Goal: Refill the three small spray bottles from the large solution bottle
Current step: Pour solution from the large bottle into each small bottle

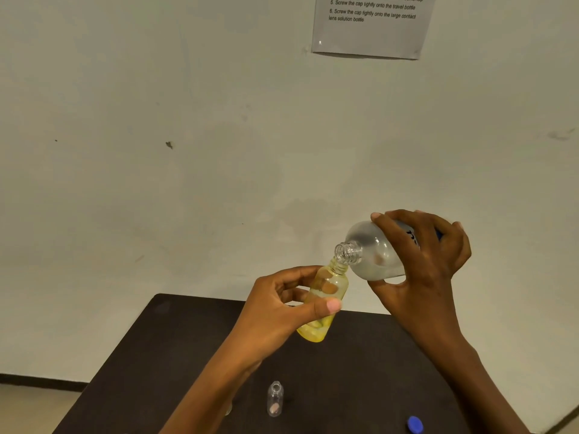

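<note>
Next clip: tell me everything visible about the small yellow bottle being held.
The small yellow bottle looks like clear yellow-tinted plastic, round-bottomed, its threaded neck uncapped. It tilts neck up and rightward above the dark table, in the grip of the left hand, thumb across its front. Its mouth sits right under the open neck of the large bottle, tipped by the right hand. Fill level unclear.
</note>
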### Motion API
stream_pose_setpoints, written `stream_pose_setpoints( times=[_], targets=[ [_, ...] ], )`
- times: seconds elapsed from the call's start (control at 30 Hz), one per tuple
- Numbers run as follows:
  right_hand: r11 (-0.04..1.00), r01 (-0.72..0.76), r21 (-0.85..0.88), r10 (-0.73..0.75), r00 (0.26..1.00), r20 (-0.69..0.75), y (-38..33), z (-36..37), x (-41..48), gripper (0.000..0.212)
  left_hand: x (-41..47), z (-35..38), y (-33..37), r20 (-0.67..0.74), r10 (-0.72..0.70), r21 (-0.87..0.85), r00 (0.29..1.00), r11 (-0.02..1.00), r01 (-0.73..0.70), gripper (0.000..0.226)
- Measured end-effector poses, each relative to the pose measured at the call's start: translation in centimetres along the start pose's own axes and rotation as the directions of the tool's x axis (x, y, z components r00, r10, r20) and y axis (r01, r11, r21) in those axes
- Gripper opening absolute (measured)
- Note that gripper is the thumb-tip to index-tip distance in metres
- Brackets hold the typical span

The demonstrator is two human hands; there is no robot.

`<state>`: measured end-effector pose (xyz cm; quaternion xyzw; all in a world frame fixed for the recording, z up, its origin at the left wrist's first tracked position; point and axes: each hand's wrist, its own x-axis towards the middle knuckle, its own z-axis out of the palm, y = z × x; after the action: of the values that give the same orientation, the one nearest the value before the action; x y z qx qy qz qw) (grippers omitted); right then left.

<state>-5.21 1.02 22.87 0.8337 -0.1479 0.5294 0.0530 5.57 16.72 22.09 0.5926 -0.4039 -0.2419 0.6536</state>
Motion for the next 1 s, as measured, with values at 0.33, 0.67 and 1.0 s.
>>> stream_pose_setpoints(
  times=[0.33, 0.67, 1.0],
  targets=[
    [1.000, -0.002, 0.001, 0.002, 1.000, -0.005, 0.08, -0.06, -0.05, 0.071, -0.03, -0.01, -0.06, 0.007, 0.001, 0.000, 1.000, 1.000, -0.001, 0.035],
    [1.000, -0.003, 0.000, 0.003, 1.000, -0.004, 0.28, -0.09, -0.19, 0.070, -0.13, 0.10, -0.04, 0.006, -0.006, -0.002, 1.000, 1.000, 0.006, 0.036],
    [1.000, 0.003, -0.005, -0.003, 1.000, -0.015, 0.20, -0.16, -0.02, 0.070, -0.01, 0.04, -0.14, 0.004, -0.005, 0.003, 1.000, 1.000, 0.005, 0.035]
  ],
)
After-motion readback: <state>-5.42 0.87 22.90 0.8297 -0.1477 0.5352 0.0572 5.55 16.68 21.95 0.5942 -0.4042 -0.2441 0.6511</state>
